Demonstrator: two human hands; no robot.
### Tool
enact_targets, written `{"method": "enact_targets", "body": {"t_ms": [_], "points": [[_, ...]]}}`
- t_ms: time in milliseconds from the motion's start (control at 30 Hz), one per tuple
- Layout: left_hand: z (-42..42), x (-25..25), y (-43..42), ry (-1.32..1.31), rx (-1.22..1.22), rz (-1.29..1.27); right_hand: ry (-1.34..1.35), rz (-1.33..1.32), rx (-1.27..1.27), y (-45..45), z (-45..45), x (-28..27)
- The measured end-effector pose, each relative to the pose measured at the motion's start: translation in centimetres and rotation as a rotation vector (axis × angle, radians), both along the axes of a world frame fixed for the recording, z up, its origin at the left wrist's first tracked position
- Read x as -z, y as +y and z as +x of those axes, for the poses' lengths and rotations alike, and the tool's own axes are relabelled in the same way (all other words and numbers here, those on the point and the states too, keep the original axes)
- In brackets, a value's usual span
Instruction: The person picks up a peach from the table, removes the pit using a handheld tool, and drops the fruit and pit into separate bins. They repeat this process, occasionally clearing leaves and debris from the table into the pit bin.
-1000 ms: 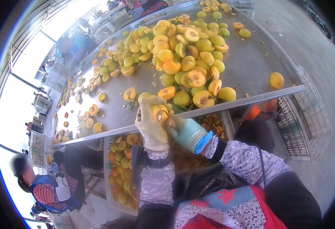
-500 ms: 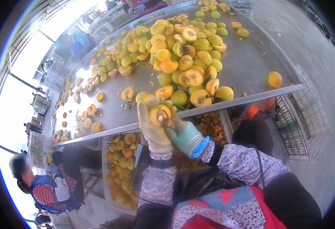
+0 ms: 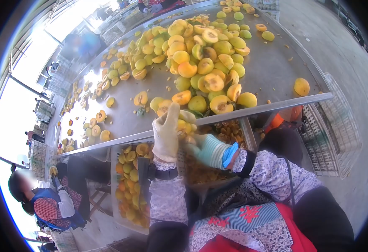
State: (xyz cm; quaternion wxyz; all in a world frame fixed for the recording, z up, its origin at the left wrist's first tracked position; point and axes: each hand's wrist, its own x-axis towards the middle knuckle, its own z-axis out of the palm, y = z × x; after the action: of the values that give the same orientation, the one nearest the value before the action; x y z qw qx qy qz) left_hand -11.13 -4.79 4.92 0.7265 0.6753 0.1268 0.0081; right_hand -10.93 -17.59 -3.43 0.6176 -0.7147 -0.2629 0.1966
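Observation:
My left hand [image 3: 166, 136], in a cream glove, is closed around a cut yellow peach [image 3: 184, 127] just in front of the table's near edge. Against the underside of that fruit is my right hand [image 3: 208, 151], in a mint-green glove with a blue band at the wrist. Its fingers are curled and blurred, and whatever they grip is hidden. Just beyond my hands, whole and halved peaches [image 3: 213, 82] lie heaped on the metal table [image 3: 272, 80], some cut faces showing the stone hollow.
Below the table edge stand a crate of peaches [image 3: 130, 176] and another crate holding brownish pieces [image 3: 230, 134]. White plastic crates [image 3: 333, 134] are stacked at right. A co-worker [image 3: 51, 206] sits at left holding a fruit; another person's hands [image 3: 155, 8] show at the far edge.
My left hand has turned so its back faces me more, and the peach's cut face has tipped out of view. My right hand has shifted slightly down and right.

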Motion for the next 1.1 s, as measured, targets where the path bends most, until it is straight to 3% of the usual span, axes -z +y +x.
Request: {"method": "enact_targets", "body": {"t_ms": [67,133,167,200,267,333,367,433,500,600,700,733,767,800,833,900,933,967,1000,1033,1100], "points": [[-0.1,0.2,-0.7,-0.102,-0.089,-0.081,-0.030,-0.008,0.017,-0.5,-0.2,-1.1],[0.0,0.9,-0.9,-0.098,-0.117,-0.183,0.476,-0.012,-0.185,-1.4,-0.3,-2.8],[0.1,1.0,-0.9,-0.094,-0.142,-0.281,0.474,-0.011,-0.185,-1.4,-0.1,-2.3],[0.1,0.9,-0.8,-0.095,-0.139,-0.279,0.416,-0.002,-0.192,-1.2,0.3,-1.1],[0.0,0.6,-0.4,-0.044,0.036,-0.024,0.360,0.007,-0.197,-0.6,0.6,1.1],[0.0,0.8,-0.4,-0.046,0.049,-0.042,-0.058,0.077,-0.021,-0.2,0.2,2.8],[-0.1,1.0,-0.4,-0.048,0.059,-0.059,-0.054,0.075,-0.022,-0.7,0.0,0.9],[0.1,1.7,-1.5,-0.107,-0.023,-0.212,0.602,-0.034,-0.262,-2.4,-0.2,-3.1],[0.1,2.2,-2.1,-0.183,-0.067,-0.493,0.674,0.013,-0.269,-3.2,-0.8,-4.6],[0.6,2.9,-1.7,-0.230,-0.091,-0.556,0.792,0.133,-0.386,-3.1,-0.4,-4.0],[-0.5,2.1,-1.6,-0.240,-0.158,-0.487,0.381,-0.110,-0.269,-2.8,-0.2,-4.7],[-0.6,2.3,-1.8,-0.236,-0.174,-0.473,0.378,-0.115,-0.267,-2.8,-0.1,-3.6],[-0.8,2.8,-1.0,-0.152,-0.209,-0.647,-0.007,-0.245,-0.224,-2.7,0.2,-1.4],[-0.7,4.3,0.9,-0.254,-0.200,-0.815,-0.394,-0.368,-0.176,-2.9,0.4,0.3],[-1.0,5.2,3.1,-0.354,-0.190,-0.979,-0.390,-0.364,-0.171,-3.7,0.3,1.4],[-3.5,3.3,7.4,-0.424,-0.514,-0.810,-0.425,-0.879,-0.225,-5.4,0.3,3.0],[-5.1,1.4,8.1,-0.409,-0.703,-0.500,-0.424,-0.875,-0.220,-5.4,0.3,2.2],[-6.9,0.8,10.1,-0.391,-0.699,-0.386,-0.410,-0.859,-0.133,-5.4,0.3,0.7],[-8.7,2.8,15.4,-0.298,-0.549,0.114,-0.396,-0.840,-0.050,-5.4,0.6,-0.1],[-9.5,-0.2,13.2,-0.053,-0.711,0.131,-0.432,-0.851,-0.026,-5.3,1.4,0.2],[-9.0,-0.7,13.4,-0.039,-0.748,0.295,-0.380,-0.782,0.030,-4.7,2.3,-0.1]]}}
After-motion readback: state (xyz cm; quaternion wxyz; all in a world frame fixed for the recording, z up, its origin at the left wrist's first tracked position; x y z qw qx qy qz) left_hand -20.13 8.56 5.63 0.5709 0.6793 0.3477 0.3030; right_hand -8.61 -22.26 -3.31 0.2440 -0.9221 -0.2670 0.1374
